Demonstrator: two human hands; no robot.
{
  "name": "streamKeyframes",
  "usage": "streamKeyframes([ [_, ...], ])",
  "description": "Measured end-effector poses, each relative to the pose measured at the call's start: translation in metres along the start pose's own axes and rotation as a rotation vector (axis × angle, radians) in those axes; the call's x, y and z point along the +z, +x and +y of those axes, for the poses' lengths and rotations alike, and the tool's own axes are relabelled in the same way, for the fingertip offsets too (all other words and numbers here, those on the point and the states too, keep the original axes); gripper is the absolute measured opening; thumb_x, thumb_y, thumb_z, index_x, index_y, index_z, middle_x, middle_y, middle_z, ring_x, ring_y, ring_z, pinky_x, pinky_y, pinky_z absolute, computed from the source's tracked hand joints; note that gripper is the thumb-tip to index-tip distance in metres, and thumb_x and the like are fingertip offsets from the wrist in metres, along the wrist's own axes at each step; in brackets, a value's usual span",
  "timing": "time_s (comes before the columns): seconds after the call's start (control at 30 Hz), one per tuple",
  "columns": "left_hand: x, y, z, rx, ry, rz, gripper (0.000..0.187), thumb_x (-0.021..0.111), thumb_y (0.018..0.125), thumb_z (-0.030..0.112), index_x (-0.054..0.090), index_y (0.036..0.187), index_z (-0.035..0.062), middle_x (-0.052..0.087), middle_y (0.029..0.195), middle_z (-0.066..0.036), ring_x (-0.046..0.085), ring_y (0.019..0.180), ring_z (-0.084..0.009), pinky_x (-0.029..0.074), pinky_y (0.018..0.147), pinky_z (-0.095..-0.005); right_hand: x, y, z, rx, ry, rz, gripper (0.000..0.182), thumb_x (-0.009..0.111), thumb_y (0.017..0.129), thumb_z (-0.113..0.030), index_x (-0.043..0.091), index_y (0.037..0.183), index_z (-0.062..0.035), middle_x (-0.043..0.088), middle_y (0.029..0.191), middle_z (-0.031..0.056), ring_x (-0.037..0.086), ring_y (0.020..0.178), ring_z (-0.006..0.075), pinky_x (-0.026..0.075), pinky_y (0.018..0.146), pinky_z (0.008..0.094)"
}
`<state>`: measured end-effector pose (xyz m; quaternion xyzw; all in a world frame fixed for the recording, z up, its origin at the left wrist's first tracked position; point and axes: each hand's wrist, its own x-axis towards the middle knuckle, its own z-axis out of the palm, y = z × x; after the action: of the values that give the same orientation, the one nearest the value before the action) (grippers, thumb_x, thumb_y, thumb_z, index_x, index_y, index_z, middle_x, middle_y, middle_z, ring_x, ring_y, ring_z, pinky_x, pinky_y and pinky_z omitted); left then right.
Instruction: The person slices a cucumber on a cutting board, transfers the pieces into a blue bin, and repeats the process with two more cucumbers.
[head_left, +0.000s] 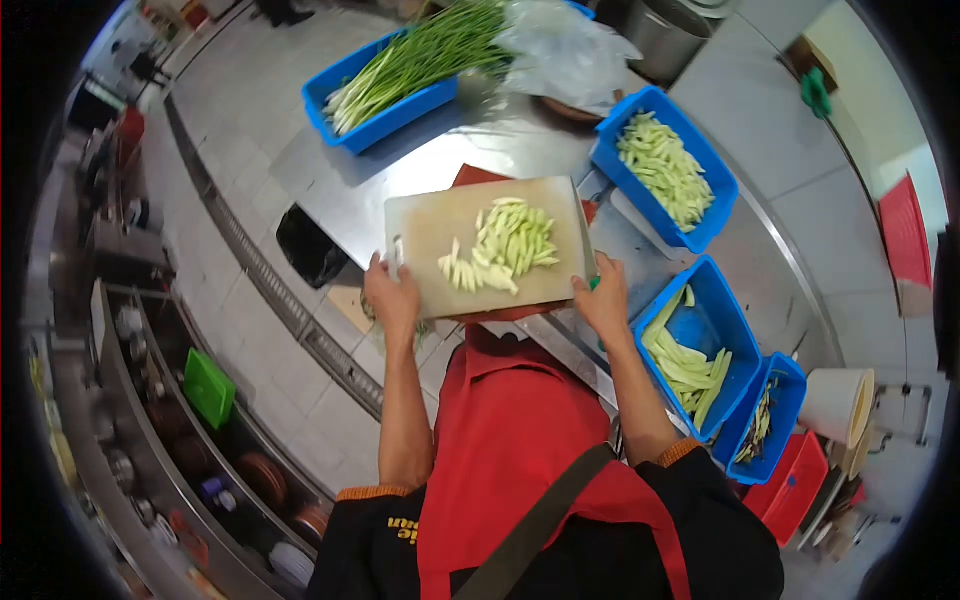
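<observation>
A pale cutting board [425, 215] is held level in front of my red apron, over the near edge of the metal table. Cut pale-green vegetable strips [515, 238] lie heaped on it, with shorter pieces trailing to the left. My left hand [393, 293] grips the board's near left corner beside its handle slot. At the near right corner my right hand [603, 297] is closed on the board. A small green thing [594, 283] shows by the right thumb; I cannot make out what it is. Under the board a reddish-brown surface [478, 175] peeks out.
A blue bin of cut strips [668, 172] stands right of the board. Nearer me are a blue bin of long peeled pieces [690, 365] and a smaller bin of peelings [757, 425]. Green onions [425, 60] fill a blue tray behind. Shelving [190, 440] runs along the left.
</observation>
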<state>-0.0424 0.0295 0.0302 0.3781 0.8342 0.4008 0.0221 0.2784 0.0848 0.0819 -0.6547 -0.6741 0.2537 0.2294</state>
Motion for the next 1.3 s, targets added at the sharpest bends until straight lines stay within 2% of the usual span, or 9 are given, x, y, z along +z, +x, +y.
streamKeyframes([
  [0.07,-0.003,0.020,-0.008,-0.074,0.024,-0.163,0.042,0.070,0.083,0.009,0.064,0.121,-0.0082,0.071,0.102,-0.027,0.070,0.094,-0.0412,0.053,0.087,-0.0464,0.004,0.005,0.006,0.008,0.039,0.114,0.043,0.072,0.082,-0.012,0.061,0.121,0.0006,0.067,0.112,0.0315,0.065,0.108,0.0467,0.050,0.092,0.0501],
  [0.2,-0.023,0.051,-0.008,-0.137,-0.056,-0.508,0.027,0.065,0.091,0.011,0.069,0.108,-0.0093,0.073,0.085,-0.019,0.071,0.077,-0.0254,0.054,0.076,-0.0364,0.003,0.006,0.001,0.216,0.250,-0.051,0.048,0.077,0.078,-0.012,0.062,0.122,0.0007,0.068,0.112,0.0308,0.066,0.110,0.0447,0.050,0.097,0.0477],
  [0.47,-0.096,0.038,0.022,-0.273,-0.576,-0.496,0.031,0.057,0.098,0.009,0.059,0.126,-0.0048,0.069,0.109,-0.011,0.064,0.096,-0.0180,0.051,0.089,-0.0331,-0.067,-0.016,-0.022,0.166,0.362,-0.130,0.056,0.082,0.074,-0.013,0.063,0.124,0.0012,0.073,0.104,0.0236,0.069,0.105,0.0382,0.052,0.093,0.0432],
  [0.53,-0.123,0.038,0.083,-0.318,-0.818,-0.616,0.042,0.055,0.097,0.003,0.049,0.139,-0.0013,0.065,0.121,-0.012,0.062,0.105,-0.0188,0.050,0.095,-0.0336,-0.096,0.000,-0.011,-0.013,0.351,0.031,0.057,0.083,0.073,-0.013,0.063,0.125,0.0005,0.072,0.093,0.0161,0.070,0.079,0.0270,0.056,0.074,0.0393],
  [0.6,-0.127,0.042,0.162,-0.286,-0.889,-0.705,0.046,0.053,0.096,-0.001,0.044,0.141,0.0006,0.062,0.126,-0.012,0.062,0.111,-0.0211,0.050,0.098,-0.0349,-0.147,0.022,-0.015,0.218,0.502,-0.095,0.057,0.084,0.073,-0.014,0.063,0.125,-0.0007,0.068,0.083,0.0080,0.058,0.054,0.0147,0.049,0.050,0.0323],
  [0.77,-0.046,0.069,0.280,-0.178,-1.032,-0.851,0.051,0.052,0.092,-0.002,0.044,0.142,-0.0058,0.064,0.122,-0.015,0.066,0.109,-0.0238,0.052,0.098,-0.0355,-0.221,0.089,0.017,0.124,0.409,-0.104,0.055,0.076,0.083,-0.015,0.058,0.132,0.0005,0.067,0.077,0.0091,0.059,0.050,0.0162,0.050,0.044,0.0353],
  [0.93,0.020,0.045,0.370,-0.074,-0.941,-0.801,0.051,0.060,0.085,-0.002,0.040,0.131,-0.0093,0.060,0.116,-0.020,0.067,0.096,-0.0271,0.059,0.074,-0.0391,-0.239,0.099,-0.010,-0.029,0.450,0.167,0.043,0.053,0.100,-0.013,0.057,0.142,-0.0049,0.057,0.070,0.0033,0.052,0.044,0.0126,0.045,0.040,0.0320],
  [1.13,0.013,0.031,0.414,-0.016,-0.874,-0.905,0.054,0.058,0.088,-0.002,0.035,0.136,-0.0088,0.059,0.121,-0.025,0.068,0.103,-0.0329,0.061,0.076,-0.0455,-0.206,0.096,-0.015,-0.002,0.620,-0.247,0.048,0.046,0.102,-0.008,0.052,0.149,-0.0111,0.060,0.079,0.0075,0.053,0.050,0.0109,0.047,0.045,0.0299],
  [1.3,0.002,0.042,0.385,-0.004,-0.940,-0.880,0.055,0.059,0.088,-0.003,0.035,0.137,-0.0081,0.062,0.119,-0.025,0.069,0.100,-0.0303,0.061,0.077,-0.0438,-0.139,0.142,0.097,0.075,0.315,-0.060,0.044,0.047,0.095,-0.006,0.062,0.136,-0.0047,0.063,0.077,0.0124,0.056,0.051,0.0168,0.048,0.048,0.0341],
])
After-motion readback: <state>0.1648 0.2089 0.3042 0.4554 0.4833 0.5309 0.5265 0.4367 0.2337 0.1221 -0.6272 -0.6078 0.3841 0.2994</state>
